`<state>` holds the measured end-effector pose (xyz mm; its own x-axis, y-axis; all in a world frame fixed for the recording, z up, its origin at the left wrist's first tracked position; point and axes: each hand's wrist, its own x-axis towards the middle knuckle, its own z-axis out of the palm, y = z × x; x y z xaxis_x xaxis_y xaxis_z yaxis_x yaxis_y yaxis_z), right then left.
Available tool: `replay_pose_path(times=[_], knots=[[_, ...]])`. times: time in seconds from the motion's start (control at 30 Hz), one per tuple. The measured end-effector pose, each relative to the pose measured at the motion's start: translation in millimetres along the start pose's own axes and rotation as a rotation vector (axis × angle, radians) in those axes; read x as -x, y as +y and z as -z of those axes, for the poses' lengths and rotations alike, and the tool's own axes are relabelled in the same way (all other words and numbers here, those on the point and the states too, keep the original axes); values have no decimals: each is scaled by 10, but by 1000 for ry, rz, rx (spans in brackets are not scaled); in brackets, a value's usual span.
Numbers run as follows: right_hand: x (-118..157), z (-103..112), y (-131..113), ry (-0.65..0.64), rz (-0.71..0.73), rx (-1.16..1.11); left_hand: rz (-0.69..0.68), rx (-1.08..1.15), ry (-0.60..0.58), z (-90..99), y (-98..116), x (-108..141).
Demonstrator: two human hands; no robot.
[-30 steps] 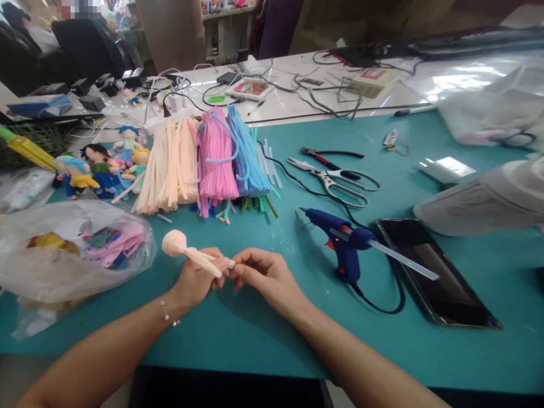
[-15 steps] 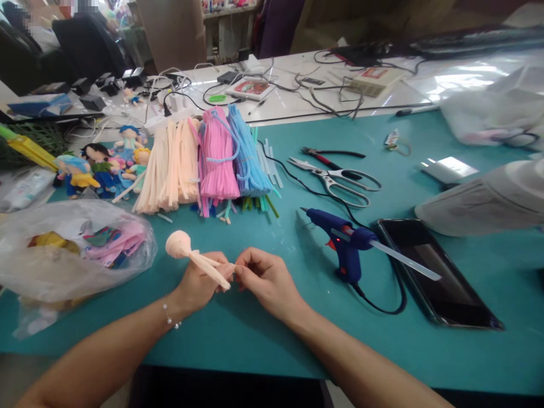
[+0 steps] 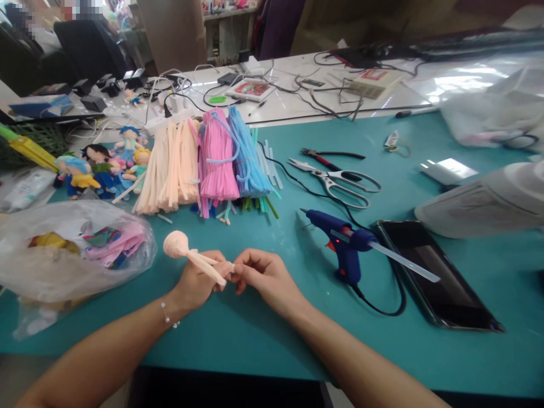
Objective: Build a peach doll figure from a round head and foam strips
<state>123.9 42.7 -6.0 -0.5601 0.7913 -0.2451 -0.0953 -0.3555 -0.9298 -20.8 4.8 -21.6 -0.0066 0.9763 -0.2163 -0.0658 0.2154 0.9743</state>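
Note:
A peach pipe-cleaner doll body (image 3: 176,245) with a round head and thin stems lies across my left hand (image 3: 202,280), whose fingers are closed on its stems. My right hand (image 3: 266,277) pinches the tip of one stem, right against the left fingertips. Behind the hands lie bundles of peach pipe cleaners (image 3: 172,164), pink pipe cleaners (image 3: 219,164) and blue pipe cleaners (image 3: 250,156). A blue glue gun (image 3: 351,249) with a clear stick in its back end rests to the right of my right hand, its light red.
Scissors (image 3: 335,181) and red-black cutters (image 3: 331,158) lie beyond the glue gun. A phone (image 3: 442,277) and a white bottle (image 3: 484,201) are at right. On the left are a plastic bag of scraps (image 3: 76,255) and several small dolls (image 3: 106,164). Cables (image 3: 323,96) run along the back.
The doll body has shifted very slightly to the left with my left hand. Both hands keep their hold; the things on the table stay in place.

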Motion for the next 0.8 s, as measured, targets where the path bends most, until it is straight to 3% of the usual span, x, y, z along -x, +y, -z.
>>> replay_pose_path(times=[0.8], knots=[[35, -4, 24, 55, 63, 164, 13, -26, -33, -13, -17, 16]])
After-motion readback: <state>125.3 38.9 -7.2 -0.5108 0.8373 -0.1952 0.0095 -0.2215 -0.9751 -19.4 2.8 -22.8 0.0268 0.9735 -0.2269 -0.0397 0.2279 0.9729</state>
